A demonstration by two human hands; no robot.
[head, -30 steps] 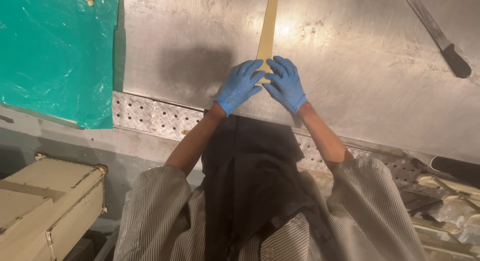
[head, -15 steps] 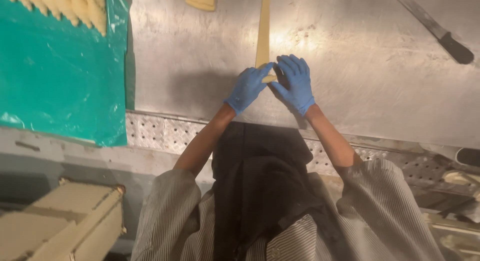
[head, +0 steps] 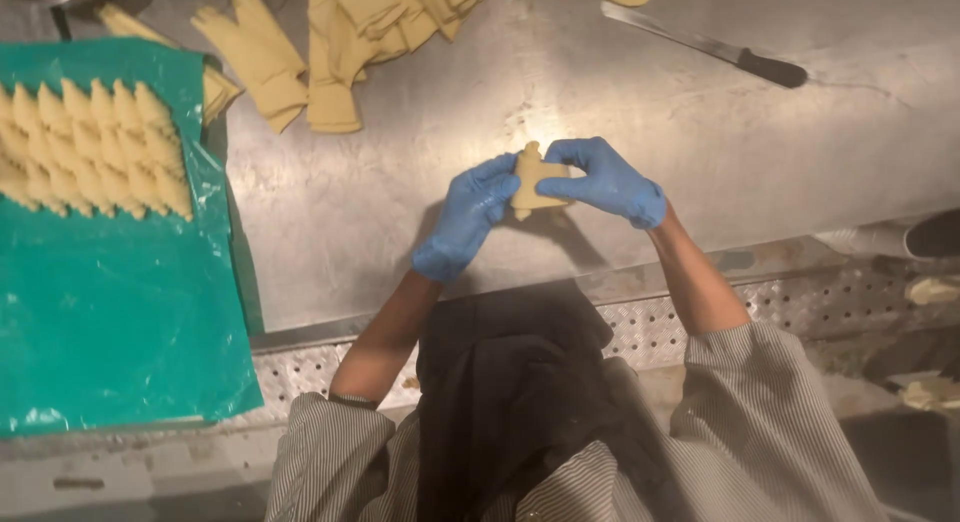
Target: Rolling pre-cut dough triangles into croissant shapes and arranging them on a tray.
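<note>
Since the earlier frames, the long pale-yellow dough strip that lay flat under the fingertips is seen rolled up into a short, pointed pale-yellow dough roll (head: 535, 179), now lifted just clear of the brushed steel worktop (head: 400, 182) and held between both hands.

Left hand in blue glove (head: 468, 218): fingers are closed against the left side of the roll, thumb and fingertips pressed to it. Right hand in blue glove (head: 603, 181): fingers are curled over the right side, pinched on the same roll. Both grips are clamped on the dough; the roll is carried above the middle of the worktop, nearer its front edge than its back edge.

Along the left edge a teal plastic sheet (head: 110, 332) is spread, overhanging the front edge. On its far half, rows of shaped pale-yellow dough pieces (head: 90, 147) are set side by side, touching one another. Toward the back edge, a heap of cut flat pale-yellow dough strips (head: 345, 42) lies, well apart from the hands. Near the back right corner a long steel knife with black handle (head: 715, 52) lies flat, blade pointing left. Along the front edge a perforated metal ledge (head: 790, 302) is noted. Striped grey sleeves and a black apron are visible below.
</note>
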